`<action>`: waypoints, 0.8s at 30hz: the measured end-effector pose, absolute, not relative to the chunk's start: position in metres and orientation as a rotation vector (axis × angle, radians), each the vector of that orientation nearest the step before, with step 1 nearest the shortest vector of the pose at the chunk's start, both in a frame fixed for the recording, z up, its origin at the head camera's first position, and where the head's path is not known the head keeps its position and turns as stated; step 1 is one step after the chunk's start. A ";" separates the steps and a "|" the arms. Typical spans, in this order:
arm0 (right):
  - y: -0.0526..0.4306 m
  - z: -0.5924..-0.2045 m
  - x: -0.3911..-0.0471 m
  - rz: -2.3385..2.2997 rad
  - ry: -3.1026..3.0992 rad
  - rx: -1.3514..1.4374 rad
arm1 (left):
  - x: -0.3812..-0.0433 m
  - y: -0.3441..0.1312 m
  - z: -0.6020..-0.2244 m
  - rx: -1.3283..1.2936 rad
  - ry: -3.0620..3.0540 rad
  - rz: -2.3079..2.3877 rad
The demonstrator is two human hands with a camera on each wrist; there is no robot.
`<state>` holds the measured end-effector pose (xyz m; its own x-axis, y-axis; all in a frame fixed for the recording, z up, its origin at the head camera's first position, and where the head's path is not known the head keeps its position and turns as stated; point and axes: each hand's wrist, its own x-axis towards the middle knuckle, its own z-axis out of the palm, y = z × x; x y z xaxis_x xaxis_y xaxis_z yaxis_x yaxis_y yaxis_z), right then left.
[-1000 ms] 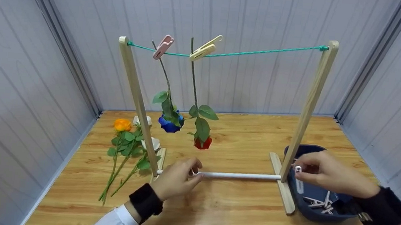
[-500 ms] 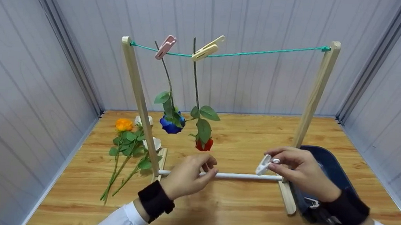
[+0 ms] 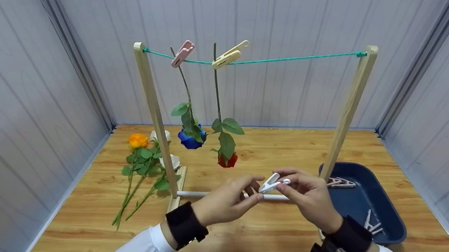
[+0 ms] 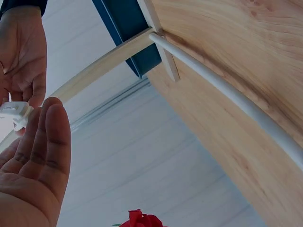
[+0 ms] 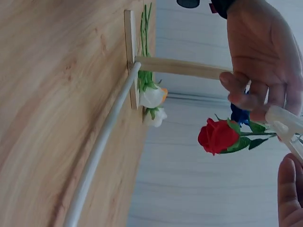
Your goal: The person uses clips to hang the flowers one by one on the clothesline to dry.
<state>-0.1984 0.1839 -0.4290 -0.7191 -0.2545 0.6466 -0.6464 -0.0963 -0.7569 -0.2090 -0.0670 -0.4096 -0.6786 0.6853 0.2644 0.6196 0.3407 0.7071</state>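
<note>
A white clothespin (image 3: 271, 183) is pinched between the thumb and fingers of my right hand (image 3: 310, 194), in front of the rack's white rod (image 3: 192, 194). My left hand (image 3: 228, 199) is at the clothespin's other end, fingertips close to or touching it; its fingers look fairly straight in the left wrist view. Behind them, a red rose (image 3: 227, 159) and a blue rose (image 3: 191, 137) hang upside down from a green string (image 3: 295, 58). A yellow clothespin (image 3: 227, 58) fixes the red rose's stem, a pink clothespin (image 3: 182, 54) the blue one's.
The wooden rack's posts (image 3: 151, 107) stand left and right on the wooden table (image 3: 263, 243). An orange rose (image 3: 138, 140) and white roses (image 3: 170, 161) lie at the left. A dark blue basin (image 3: 397, 222) with several clothespins (image 3: 341, 182) is at the right.
My right hand has come out from the basin and moved left with the white clothespin. My left hand has moved right along the rod, and the two hands now meet at the clothespin.
</note>
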 end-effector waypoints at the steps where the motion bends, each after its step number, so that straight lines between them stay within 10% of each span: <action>1: 0.182 -0.430 -0.198 1.890 -1.873 0.980 | -0.209 -0.066 -0.410 1.222 2.503 1.270; 24: 0.185 -0.421 -0.208 1.006 -2.251 1.138 | -0.210 -0.068 -0.414 1.381 2.833 0.794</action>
<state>-0.2082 0.1847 -0.4211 -0.5750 -0.5105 0.6393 -0.8168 0.4024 -0.4134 -0.2104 -0.0678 -0.4140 -0.6340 0.7120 0.3018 0.7651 0.5210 0.3783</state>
